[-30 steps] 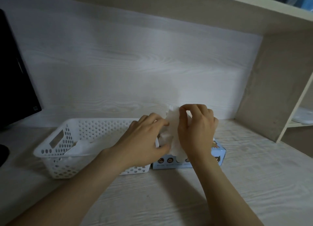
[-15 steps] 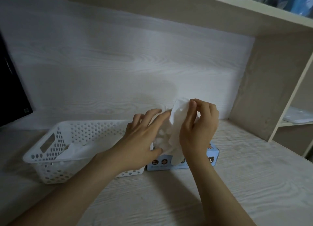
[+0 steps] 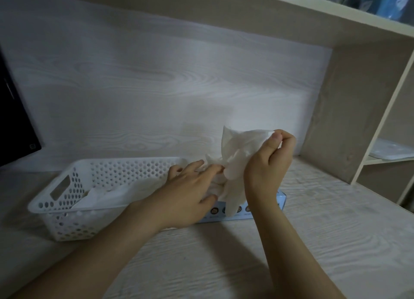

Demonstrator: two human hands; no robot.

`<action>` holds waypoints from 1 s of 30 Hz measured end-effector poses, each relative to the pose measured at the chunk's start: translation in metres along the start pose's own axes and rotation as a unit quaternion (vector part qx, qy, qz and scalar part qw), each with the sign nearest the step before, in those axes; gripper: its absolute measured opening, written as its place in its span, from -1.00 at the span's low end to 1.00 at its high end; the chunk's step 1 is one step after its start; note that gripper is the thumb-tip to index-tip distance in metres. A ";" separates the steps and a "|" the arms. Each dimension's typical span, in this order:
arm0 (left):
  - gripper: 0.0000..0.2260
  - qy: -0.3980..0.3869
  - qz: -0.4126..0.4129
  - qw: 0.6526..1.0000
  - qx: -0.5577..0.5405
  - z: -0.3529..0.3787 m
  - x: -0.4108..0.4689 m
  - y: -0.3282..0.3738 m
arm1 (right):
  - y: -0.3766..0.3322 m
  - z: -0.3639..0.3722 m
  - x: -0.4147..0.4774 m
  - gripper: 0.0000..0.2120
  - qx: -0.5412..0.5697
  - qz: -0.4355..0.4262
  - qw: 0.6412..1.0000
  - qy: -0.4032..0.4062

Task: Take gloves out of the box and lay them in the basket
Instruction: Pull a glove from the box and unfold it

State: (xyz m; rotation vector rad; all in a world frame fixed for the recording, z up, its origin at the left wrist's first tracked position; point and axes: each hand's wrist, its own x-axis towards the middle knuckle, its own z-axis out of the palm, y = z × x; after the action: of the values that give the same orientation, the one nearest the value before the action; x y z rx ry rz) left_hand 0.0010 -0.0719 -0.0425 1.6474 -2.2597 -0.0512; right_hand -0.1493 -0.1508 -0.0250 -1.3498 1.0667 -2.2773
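Head view, from left to right: a dark monitor [image 3: 13, 119] cuts in at the edge, its corner hanging over the pale wood-grain desk [image 3: 224, 265]. Next sits a white plastic basket [image 3: 125, 162], rectangular, with walls punched full of round holes and a slot handle at its near end; flat white gloves [image 3: 105, 195] lie inside. The left hand [image 3: 186, 197] reaches past the basket's right end, fingers nearly straight and lying on a crumpled bunch of gloves [image 3: 215, 182] at the top of the box. Above it a thin, wrinkled white glove [image 3: 242, 146] is lifted clear, its limp fingers dangling down over the front of the pale blue glove box [image 3: 281, 200], which stands touching or just beside the basket. The right hand [image 3: 268, 164] pinches the glove's upper edge between thumb and forefinger, other fingers curled. Bare desk runs on to the right as far as the wooden upright panel [image 3: 349, 110], under a shelf board [image 3: 291, 9].
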 end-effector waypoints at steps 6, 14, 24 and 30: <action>-0.66 0.008 -0.018 1.000 -0.025 -0.004 0.004 0.003 | -0.012 -0.002 -0.005 -0.76 0.044 -0.004 0.998 -0.035; -0.73 0.207 -0.114 0.866 -0.440 -0.034 0.014 -0.005 | -0.022 -0.002 -0.012 -0.76 0.123 0.098 0.971 -0.180; -0.78 0.276 -0.069 0.837 -0.467 -0.039 0.010 0.006 | -0.027 0.005 -0.024 -0.74 0.146 0.180 0.938 -0.257; -0.75 0.332 -0.142 0.815 -0.453 -0.043 0.013 -0.001 | -0.030 0.005 -0.026 -0.72 0.160 0.160 0.927 -0.299</action>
State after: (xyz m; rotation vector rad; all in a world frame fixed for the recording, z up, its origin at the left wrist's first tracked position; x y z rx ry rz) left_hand 0.0110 -0.0769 0.0009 1.1622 -1.1317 -0.4668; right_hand -0.1277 -0.1173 -0.0186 -1.4580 0.6149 -1.5573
